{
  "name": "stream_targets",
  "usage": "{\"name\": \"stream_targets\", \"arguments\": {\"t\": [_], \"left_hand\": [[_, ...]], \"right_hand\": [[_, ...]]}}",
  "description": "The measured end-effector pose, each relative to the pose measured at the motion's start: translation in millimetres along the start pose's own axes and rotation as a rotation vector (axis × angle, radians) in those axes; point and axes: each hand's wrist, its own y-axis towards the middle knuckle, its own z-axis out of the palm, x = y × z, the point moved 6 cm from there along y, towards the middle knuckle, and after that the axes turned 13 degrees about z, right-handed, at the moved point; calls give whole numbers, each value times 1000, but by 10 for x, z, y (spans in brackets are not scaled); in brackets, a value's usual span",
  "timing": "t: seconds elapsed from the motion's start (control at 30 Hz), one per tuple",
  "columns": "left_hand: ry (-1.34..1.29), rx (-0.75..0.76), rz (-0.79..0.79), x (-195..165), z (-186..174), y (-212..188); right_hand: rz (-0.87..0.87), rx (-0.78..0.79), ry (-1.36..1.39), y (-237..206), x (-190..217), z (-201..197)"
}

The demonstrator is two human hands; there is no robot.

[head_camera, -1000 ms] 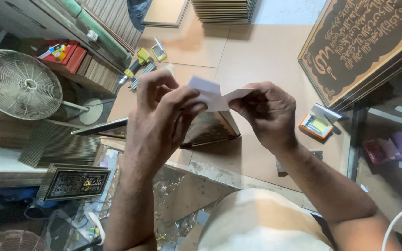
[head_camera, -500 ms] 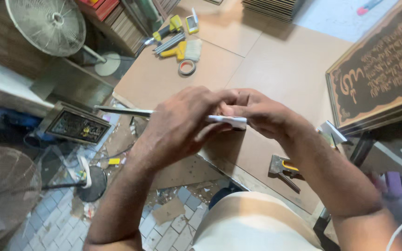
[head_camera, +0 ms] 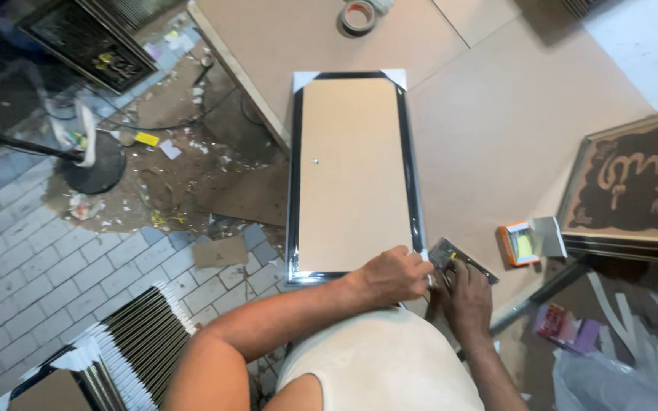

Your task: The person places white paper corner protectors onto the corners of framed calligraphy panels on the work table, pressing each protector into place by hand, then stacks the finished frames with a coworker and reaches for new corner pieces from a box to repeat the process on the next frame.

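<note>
A black-edged picture frame lies face down on the brown work table, its plain board backing up, its long side running from twelve to six o'clock and its near end overhanging the table edge toward the person; white corner guards show at the two far corners; the left hand reaches across the body and presses on the frame's near right corner, fingers curled over the rim and gripping it; the right hand sits just beside it at about four o'clock from the frame's centre, fingers closed round a small metal hand tool, likely a tacker or point driver, though its working end is hidden; judged from this, the step in hand is work on the near right corner, either seating the backing or fitting a corner guard; the next move would call for steady pressure from the left hand and the tool held square to the rim; a tape roll lies at twelve o'clock, a small orange box at three, a framed calligraphy panel beyond it.
</note>
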Motion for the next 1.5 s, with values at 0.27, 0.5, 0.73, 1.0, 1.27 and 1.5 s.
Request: {"name": "stream_targets", "arguments": {"t": [0.27, 0.5, 0.73, 1.0, 1.27, 1.5], "left_hand": [[20, -57, -69, 269, 1278, -282], [-201, -84, -377, 422, 1240, -546], [-182, -97, -413, 438, 1243, -584], [-217, -169, -593, 633, 1011, -762], [-475, -593, -1669, 1214, 556, -1846], [-630, -790, -1096, 781, -304, -961]], "right_hand": [[406, 573, -187, 146, -619, 142], [287, 592, -118, 200, -380, 265], [164, 493, -132, 201, -126, 461], [62, 217, -59, 47, -87, 52], [-281, -38, -41, 130, 217, -25], [-210, -77, 37, 369, 83, -221]]}}
